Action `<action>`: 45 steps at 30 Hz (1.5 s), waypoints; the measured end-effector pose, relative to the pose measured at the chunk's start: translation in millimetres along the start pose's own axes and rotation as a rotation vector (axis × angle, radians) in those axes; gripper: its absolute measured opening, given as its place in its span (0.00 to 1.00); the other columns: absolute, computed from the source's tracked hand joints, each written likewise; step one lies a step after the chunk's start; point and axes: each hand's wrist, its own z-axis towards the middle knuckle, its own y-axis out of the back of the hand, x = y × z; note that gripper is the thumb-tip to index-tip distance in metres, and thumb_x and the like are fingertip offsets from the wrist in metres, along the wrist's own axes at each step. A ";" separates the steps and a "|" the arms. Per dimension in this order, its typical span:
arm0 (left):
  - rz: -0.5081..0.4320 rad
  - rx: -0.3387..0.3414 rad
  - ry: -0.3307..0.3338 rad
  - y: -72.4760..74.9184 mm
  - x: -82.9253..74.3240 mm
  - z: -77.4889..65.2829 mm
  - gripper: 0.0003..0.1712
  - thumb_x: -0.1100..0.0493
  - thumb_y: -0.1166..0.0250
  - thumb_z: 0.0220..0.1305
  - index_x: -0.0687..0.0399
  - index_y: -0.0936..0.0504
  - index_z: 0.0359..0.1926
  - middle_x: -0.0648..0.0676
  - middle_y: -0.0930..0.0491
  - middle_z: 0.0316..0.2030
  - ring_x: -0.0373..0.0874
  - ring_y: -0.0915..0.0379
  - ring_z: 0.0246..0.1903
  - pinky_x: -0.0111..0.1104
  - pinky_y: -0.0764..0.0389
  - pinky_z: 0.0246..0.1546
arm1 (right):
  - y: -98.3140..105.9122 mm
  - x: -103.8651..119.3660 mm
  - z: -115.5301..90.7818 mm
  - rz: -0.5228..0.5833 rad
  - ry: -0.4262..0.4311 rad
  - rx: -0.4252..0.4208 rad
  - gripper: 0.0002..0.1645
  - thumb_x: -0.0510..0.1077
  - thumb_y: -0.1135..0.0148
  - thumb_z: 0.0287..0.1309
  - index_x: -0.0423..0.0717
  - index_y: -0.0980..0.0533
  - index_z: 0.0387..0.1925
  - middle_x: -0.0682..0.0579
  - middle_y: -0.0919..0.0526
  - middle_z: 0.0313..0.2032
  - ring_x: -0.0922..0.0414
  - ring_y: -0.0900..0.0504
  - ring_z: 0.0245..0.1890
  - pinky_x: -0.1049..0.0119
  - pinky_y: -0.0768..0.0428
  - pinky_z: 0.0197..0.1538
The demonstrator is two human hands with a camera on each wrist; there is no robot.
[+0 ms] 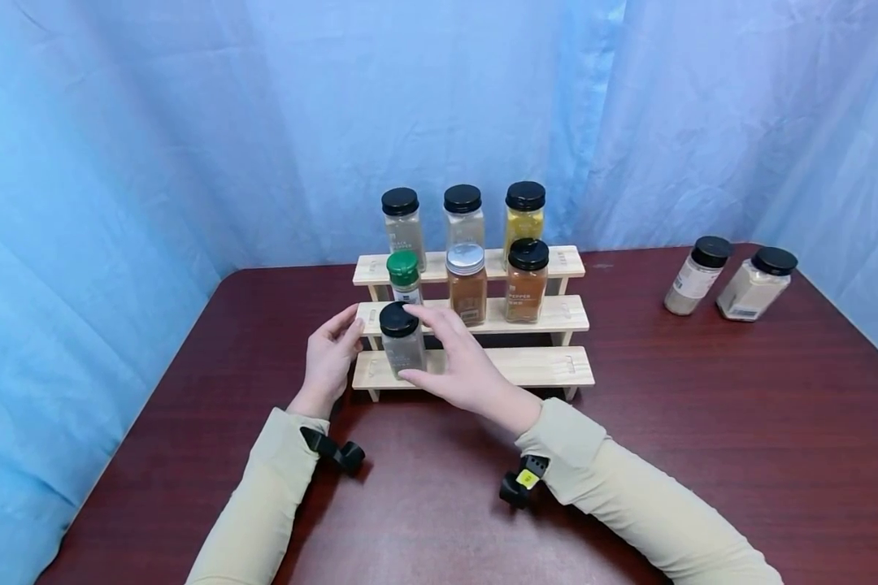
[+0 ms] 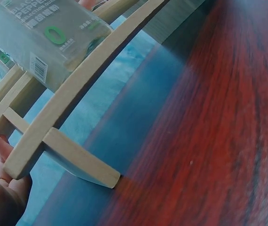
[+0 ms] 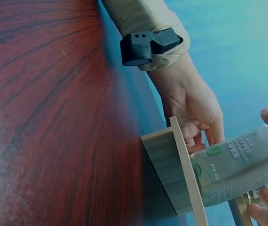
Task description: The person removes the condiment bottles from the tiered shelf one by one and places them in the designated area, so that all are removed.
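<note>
A wooden three-tier spice rack [image 1: 508,367] stands on the table. On the left part of its lowest shelf is a clear square pepper jar [image 1: 405,351] with a black lid, labelled black pepper and partly covered by the right hand. My right hand [image 1: 468,366] holds this jar from the right, fingers up by the lid and thumb lower down. In the right wrist view its fingertips [image 3: 265,207] show beside the glass. My left hand [image 1: 327,357] grips the rack's left end; in the left wrist view, its fingers [image 2: 3,153] pinch an upper shelf's end.
The middle shelf bears a green-capped bottle [image 1: 403,268], a silver-lidded jar [image 1: 467,292] and a black-lidded brown spice jar [image 1: 525,288]. Three black-lidded jars, one a yellow spice jar [image 1: 523,223], stand on top. Two more jars, including a pale powder jar [image 1: 754,288], stand at the right.
</note>
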 end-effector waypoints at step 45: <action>0.006 -0.012 -0.021 -1.3 0.3 -0.8 0.22 0.66 0.45 0.68 0.65 0.29 0.62 0.45 0.27 0.37 0.33 0.35 0.21 0.22 0.33 0.24 | -17.6 -6.9 6.2 -0.012 -0.022 -0.073 0.32 0.37 0.33 0.55 0.48 0.35 0.59 0.41 0.33 0.54 0.49 0.27 0.53 0.57 0.24 0.54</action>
